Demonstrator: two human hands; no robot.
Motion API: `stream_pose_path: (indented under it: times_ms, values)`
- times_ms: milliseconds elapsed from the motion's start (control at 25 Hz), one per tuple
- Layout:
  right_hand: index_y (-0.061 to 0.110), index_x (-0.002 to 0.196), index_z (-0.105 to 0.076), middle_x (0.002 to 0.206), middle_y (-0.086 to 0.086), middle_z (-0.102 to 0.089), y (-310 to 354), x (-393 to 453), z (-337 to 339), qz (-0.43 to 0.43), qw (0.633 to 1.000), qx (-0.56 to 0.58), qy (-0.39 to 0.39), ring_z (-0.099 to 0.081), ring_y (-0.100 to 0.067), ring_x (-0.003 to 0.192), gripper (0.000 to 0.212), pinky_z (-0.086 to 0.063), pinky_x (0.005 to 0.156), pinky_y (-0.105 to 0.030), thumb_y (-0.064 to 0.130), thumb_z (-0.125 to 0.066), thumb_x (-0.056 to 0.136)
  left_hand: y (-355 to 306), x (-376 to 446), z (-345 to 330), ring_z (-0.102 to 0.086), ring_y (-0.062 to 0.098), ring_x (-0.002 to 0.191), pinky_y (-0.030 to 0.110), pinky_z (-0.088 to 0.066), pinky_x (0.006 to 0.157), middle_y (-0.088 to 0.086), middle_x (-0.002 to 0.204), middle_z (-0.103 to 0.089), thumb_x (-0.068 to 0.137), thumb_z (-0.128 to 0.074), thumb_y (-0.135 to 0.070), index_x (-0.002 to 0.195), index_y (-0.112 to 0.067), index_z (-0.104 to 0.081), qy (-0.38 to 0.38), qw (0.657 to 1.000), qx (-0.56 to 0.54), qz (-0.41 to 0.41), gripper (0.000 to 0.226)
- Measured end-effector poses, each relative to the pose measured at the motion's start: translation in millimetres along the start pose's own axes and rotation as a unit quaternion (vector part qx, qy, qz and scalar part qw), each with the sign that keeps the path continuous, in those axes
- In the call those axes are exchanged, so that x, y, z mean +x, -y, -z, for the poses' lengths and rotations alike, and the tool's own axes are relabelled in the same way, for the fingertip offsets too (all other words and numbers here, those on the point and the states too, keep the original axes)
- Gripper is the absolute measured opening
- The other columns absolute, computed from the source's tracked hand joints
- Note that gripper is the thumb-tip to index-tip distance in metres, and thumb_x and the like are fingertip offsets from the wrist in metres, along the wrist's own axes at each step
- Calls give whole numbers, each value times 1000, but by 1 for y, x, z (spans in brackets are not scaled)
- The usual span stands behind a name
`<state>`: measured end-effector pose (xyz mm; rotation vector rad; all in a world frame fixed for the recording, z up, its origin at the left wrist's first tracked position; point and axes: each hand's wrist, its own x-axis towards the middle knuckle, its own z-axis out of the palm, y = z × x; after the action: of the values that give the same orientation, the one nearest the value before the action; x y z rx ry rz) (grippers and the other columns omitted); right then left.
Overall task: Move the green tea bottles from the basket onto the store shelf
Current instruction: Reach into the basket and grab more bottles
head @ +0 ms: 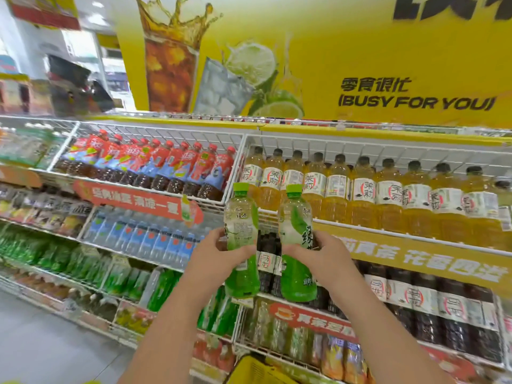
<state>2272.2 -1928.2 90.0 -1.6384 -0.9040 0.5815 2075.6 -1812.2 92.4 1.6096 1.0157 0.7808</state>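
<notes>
Between the two raised hands, a pair of green tea bottles stands upright in the air before the shelving: the left hand has its fingers wrapped round the left bottle at mid-body, the right hand grips the right bottle likewise. Both hang side by side, caps up, well above the yellow basket at the bottom edge. I'd keep them vertical and settle on a row first; green bottles show lower left, which looks like the matching spot. White wire dividers and price strips jut forward, so bottoms should clear those lips. Open floor lies to the left.
</notes>
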Motion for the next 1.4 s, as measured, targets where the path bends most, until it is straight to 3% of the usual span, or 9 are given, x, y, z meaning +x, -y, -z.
stream_pose_path:
  times_ms: [160, 360, 520, 720, 880, 1040, 1120, 1240, 1400]
  values:
    - [31, 112, -72, 94, 13, -77, 13, 1, -53, 6, 999, 20, 39, -75, -8, 77, 38, -65, 70, -38, 39, -87, 77, 18, -1, 57, -64, 10, 105, 28, -53, 70, -12, 121, -64, 69, -87, -57, 133, -37, -52, -32, 999, -18, 8, 75]
    - [31, 132, -64, 126, 8, -71, 40, -1, -154, 13, 997, 22, 73, -70, -20, 112, 81, -59, 94, -52, 62, -84, 60, 43, -3, 159, -68, 7, 94, 23, -50, 61, -12, 114, -69, 73, -86, -51, 132, -36, -54, -67, 997, -29, 10, 68]
    - [40, 107, -72, 88, 21, -77, 60, -7, -266, 34, 995, 25, 87, -74, -5, 73, 36, -64, 67, -35, 50, -85, 75, 77, -5, 272, -71, 12, 102, 36, -61, 81, -8, 121, -70, 73, -87, -51, 139, -29, -56, -85, 996, -21, 4, 76]
    - [40, 97, -72, 77, 28, -72, 97, -11, -408, 17, 994, 36, 103, -67, 4, 65, 25, -48, 49, -17, 45, -86, 78, 116, 0, 418, -69, -8, 75, 18, -53, 60, -27, 87, -73, 72, -88, -49, 108, -43, -63, -126, 992, -16, 17, 45]
    - [38, 99, -71, 75, 30, -71, 122, -10, -491, 9, 990, 30, 138, -68, 5, 63, 26, -45, 43, -12, 39, -87, 79, 140, 10, 505, -70, -6, 76, 25, -54, 65, -31, 85, -72, 72, -88, -45, 99, -46, -65, -153, 987, -23, 36, 36]
    - [36, 124, -68, 101, 22, -74, 139, 10, -560, 30, 987, -4, 159, -72, -5, 88, 56, -60, 67, -27, 51, -87, 74, 166, 36, 560, -72, -3, 79, 21, -54, 63, -24, 92, -76, 69, -88, -46, 114, -38, -66, -188, 981, -36, 33, 50]
    - [35, 130, -65, 105, 24, -74, 140, 29, -596, 39, 984, -11, 176, -71, -2, 92, 66, -62, 71, -28, 55, -87, 71, 181, 53, 583, -74, 1, 84, 22, -54, 64, -17, 97, -77, 72, -88, -43, 116, -36, -67, -205, 977, -50, 35, 50]
    - [30, 141, -59, 131, 10, -67, 140, 64, -649, 53, 979, -29, 195, -65, -17, 115, 89, -57, 95, -47, 67, -85, 64, 199, 81, 614, -74, 3, 87, 21, -53, 67, -16, 99, -78, 75, -87, -37, 113, -37, -69, -221, 973, -44, 42, 42]
    - [27, 139, -61, 125, 11, -70, 148, 120, -726, 54, 973, -13, 225, -68, -8, 106, 83, -58, 88, -38, 62, -86, 68, 215, 126, 666, -74, 0, 89, 11, -52, 63, -19, 98, -77, 76, -88, -30, 112, -33, -70, -254, 966, -25, 43, 40]
